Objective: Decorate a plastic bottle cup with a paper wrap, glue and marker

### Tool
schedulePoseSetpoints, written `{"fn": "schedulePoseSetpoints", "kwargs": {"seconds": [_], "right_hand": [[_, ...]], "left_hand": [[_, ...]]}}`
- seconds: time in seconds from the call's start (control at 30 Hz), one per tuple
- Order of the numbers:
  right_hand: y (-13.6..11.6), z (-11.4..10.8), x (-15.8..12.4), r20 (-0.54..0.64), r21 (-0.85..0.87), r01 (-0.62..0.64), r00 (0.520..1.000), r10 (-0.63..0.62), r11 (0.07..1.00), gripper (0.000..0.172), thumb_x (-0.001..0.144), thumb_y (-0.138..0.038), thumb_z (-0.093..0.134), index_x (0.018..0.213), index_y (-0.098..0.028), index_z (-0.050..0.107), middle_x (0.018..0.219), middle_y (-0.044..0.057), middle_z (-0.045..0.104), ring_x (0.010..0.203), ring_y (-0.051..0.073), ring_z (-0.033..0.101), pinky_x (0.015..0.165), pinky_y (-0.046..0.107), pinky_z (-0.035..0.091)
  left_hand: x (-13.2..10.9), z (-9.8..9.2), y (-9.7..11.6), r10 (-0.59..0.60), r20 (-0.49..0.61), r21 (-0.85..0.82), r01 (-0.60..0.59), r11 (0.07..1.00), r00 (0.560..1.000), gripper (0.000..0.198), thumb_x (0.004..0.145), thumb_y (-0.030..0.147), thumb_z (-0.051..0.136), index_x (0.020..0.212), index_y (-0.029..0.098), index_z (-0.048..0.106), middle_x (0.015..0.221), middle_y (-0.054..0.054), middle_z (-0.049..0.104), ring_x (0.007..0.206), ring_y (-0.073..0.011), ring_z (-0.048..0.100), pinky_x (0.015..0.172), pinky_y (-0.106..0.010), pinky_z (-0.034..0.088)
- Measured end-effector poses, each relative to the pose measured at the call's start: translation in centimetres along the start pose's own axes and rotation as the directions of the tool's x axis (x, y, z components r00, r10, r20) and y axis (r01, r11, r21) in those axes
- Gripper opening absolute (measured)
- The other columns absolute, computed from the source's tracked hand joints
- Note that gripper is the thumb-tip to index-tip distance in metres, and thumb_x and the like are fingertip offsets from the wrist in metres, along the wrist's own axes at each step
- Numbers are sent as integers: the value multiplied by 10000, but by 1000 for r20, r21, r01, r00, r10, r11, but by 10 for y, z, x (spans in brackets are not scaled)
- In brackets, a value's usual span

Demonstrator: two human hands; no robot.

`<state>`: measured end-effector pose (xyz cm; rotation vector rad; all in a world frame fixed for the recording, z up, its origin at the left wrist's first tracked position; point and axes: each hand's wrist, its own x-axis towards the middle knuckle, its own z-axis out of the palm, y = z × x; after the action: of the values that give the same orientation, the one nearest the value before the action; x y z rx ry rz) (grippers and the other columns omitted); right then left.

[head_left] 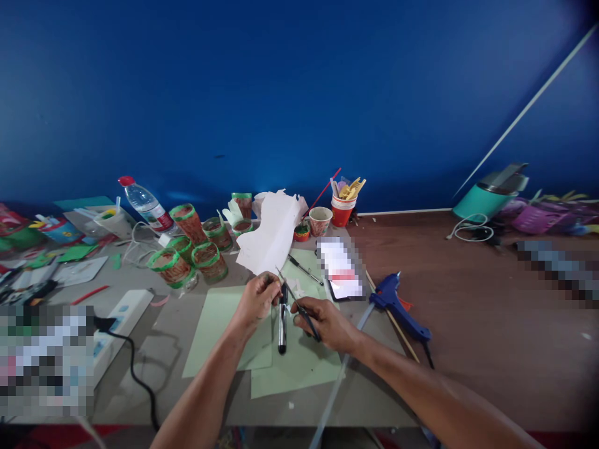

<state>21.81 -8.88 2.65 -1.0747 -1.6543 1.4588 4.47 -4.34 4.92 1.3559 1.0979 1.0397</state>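
My right hand is closed round the handles of black-handled scissors, whose blades point up and to the left. Close to the blade tips, the fingers of my left hand are pinched together. What they hold, if anything, is too small to make out. Between my hands a black and silver marker lies on pale green paper sheets. A slim black pen rests just beyond, beside small white paper scraps. A torn white paper sheet stands behind my left hand.
A blue glue gun lies right of my right hand, near a phone. Painted cups and a water bottle stand back left. A red cup holds plastic cutlery. A power strip lies left.
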Motion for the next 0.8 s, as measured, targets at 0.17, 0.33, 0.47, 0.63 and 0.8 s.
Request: {"fn": "schedulePoseSetpoints", "kwargs": {"seconds": [0.17,0.33,0.47,0.63,0.8], "right_hand": [[0,1,-1,-8,12,6,1000,-6,1000,306,792,-462,604,828,-163,552,576,-66,354,524,76,277,475,211,235],[-4,1,-1,-2,19,0,1000,0,1000,312,778,-461,615,830,-159,555,572,-66,358,516,78,278,478,216,241],[-5,2,-1,-3,72,-44,999,44,996,345,752,-489,638,813,-160,556,543,-74,345,501,74,266,478,224,223],[-2,2,0,-18,167,-62,998,66,984,438,706,-560,671,830,-157,555,526,-87,320,485,67,243,469,227,207],[-4,-5,0,-73,247,-7,997,26,969,535,674,-649,659,867,-161,554,585,-59,400,523,81,330,498,226,262]], "left_hand": [[1,-1,-3,0,-19,12,0,1000,1000,122,688,274,575,628,178,529,539,32,531,490,-96,424,506,-235,331],[0,-1,-1,6,-3,25,-6,1000,1000,124,703,271,571,634,176,530,548,29,537,492,-97,417,505,-238,330],[1,-4,1,34,-23,57,-32,998,999,156,730,279,562,619,174,532,543,27,527,503,-100,430,518,-239,339],[2,-8,-1,35,-60,-31,-37,999,998,188,747,304,581,621,177,524,530,45,482,502,-100,447,544,-243,372],[2,-5,-1,18,-57,-80,-22,997,998,194,745,330,616,657,176,536,565,41,516,511,-98,475,558,-244,388]]}}
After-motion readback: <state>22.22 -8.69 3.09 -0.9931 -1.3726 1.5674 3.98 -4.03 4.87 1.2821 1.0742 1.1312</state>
